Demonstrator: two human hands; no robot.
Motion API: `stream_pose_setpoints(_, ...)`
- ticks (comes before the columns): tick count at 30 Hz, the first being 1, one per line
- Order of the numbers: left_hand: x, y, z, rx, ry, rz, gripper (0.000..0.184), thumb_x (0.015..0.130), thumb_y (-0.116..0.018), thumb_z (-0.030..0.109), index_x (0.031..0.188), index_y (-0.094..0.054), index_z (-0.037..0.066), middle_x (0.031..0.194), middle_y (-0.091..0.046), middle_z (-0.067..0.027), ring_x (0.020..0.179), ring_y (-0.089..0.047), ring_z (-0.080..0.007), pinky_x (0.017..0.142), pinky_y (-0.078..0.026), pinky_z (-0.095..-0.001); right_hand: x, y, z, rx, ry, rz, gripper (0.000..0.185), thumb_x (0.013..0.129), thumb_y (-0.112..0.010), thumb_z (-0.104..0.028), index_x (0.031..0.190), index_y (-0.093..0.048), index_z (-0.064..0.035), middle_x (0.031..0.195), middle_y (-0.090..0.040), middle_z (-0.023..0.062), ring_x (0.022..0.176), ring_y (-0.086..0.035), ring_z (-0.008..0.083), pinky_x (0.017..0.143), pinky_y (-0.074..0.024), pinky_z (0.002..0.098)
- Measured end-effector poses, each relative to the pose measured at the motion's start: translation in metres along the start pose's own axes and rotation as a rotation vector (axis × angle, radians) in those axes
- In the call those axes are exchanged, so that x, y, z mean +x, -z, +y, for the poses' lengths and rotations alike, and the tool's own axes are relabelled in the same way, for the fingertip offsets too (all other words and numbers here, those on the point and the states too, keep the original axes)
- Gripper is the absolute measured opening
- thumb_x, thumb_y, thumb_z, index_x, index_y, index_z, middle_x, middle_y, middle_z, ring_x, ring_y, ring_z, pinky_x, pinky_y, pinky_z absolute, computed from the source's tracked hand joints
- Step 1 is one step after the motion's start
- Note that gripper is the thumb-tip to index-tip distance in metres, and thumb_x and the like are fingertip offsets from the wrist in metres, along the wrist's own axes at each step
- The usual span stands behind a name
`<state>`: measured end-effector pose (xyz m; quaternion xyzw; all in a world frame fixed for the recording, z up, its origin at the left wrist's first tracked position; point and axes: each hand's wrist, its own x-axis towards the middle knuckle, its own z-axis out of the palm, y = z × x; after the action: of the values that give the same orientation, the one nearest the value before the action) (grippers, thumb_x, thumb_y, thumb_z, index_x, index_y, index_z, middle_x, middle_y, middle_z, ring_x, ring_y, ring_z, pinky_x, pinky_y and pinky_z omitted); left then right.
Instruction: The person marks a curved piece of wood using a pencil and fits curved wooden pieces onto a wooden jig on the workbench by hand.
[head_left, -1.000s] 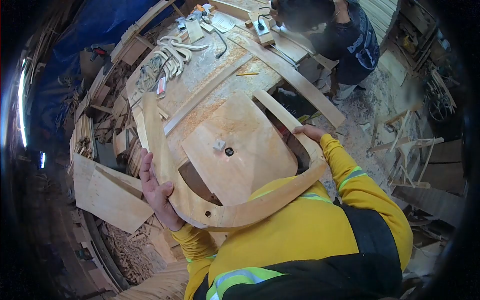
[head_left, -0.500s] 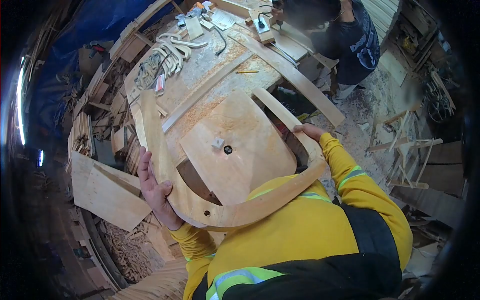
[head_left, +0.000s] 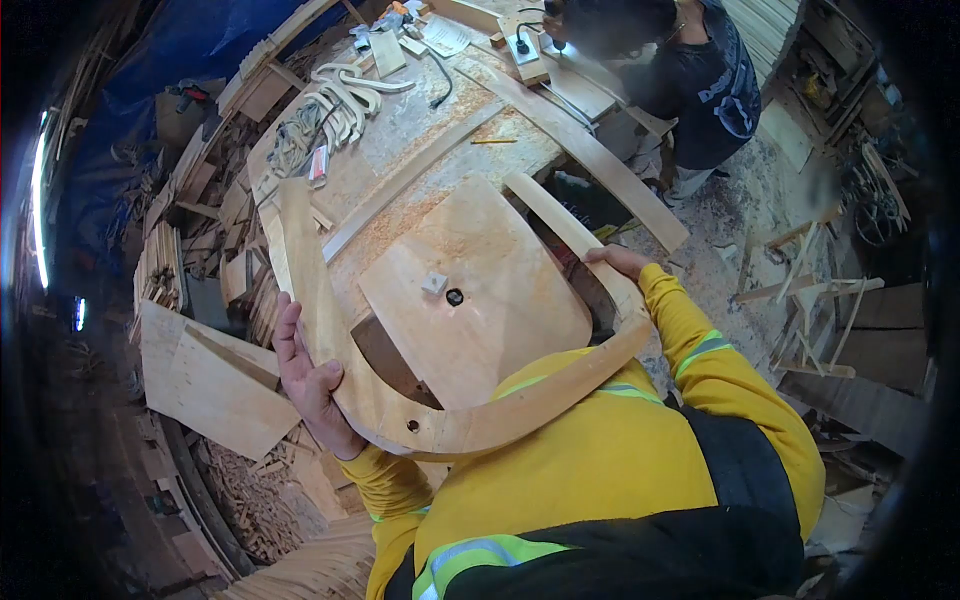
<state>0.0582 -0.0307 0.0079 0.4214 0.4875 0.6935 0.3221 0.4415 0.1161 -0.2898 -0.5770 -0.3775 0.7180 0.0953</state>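
Blue tarp (head_left: 215, 45) at back L; fluor. tube (head_left: 41, 205) lit, far L. Sawdust-strewn wkbench (head_left: 405, 135) approx. ctr. Scrap-wood heap (head_left: 245, 500) low L. Dusty grey flr (head_left: 715, 238) on R, w/ slim wooden frame (head_left: 850, 287) nr it.

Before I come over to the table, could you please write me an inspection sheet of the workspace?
Surface: table dusted with sawdust, especially around its middle.
Job's things: curved wooden frame between both hands; flat wooden panel within its curve, bearing a small pale block.
Clutter: pencil, curved wooden pieces and loose boards on the table.
Hands: left hand open against the frame's outer side; right hand gripping the opposite arm.
Cables: black cable on the table; black plug in a socket block.
Surroundings: person in dark shirt at the far end; scrap wood heaped at left.
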Motion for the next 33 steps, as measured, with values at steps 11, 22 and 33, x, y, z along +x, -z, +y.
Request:
stream_pose_setpoints(11, -0.003, -0.003, 0.003, -0.014, 0.025, 0.031, 0.082, 0.061, -0.055, 0.016, 0.135, -0.032, -0.011, 0.136, -0.044, -0.0219, 0.127, -0.045, -0.0293, 0.111, -0.032, -0.0370, 0.010, 0.004, 0.006, -0.002, 0.036, 0.009, 0.047, 0.078, -0.064, -0.037, 0.110, -0.062, -0.0020, 0.085, -0.065, 0.0133, 0.063, -0.063, 0.0228, 0.060, -0.0519, 0.0365)
stream_pose_setpoints(22, -0.004, -0.004, 0.003, -0.027, 0.026, 0.029, 0.082, 0.061, -0.054, 0.015, 0.136, -0.032, -0.011, 0.136, -0.044, -0.0226, 0.126, -0.046, -0.0299, 0.111, -0.032, -0.0378, 0.001, 0.000, -0.001, 0.003, 0.004, 0.023, 0.047, 0.077, -0.065, -0.038, 0.108, -0.062, -0.0029, 0.083, -0.065, 0.0121, 0.062, -0.061, 0.0225, 0.058, -0.0503, 0.0357)
stream_pose_setpoints(33, -0.005, -0.003, 0.004, -0.016, 0.035, 0.039, 0.082, 0.060, -0.054, 0.015, 0.136, -0.032, -0.010, 0.134, -0.045, -0.0228, 0.126, -0.045, -0.0297, 0.111, -0.032, -0.0371, 0.006, 0.001, 0.002, -0.022, -0.016, 0.013, 0.043, 0.075, -0.067, -0.043, 0.098, -0.065, -0.0069, 0.080, -0.059, 0.0054, 0.067, -0.054, 0.0174, 0.063, -0.0434, 0.0314)
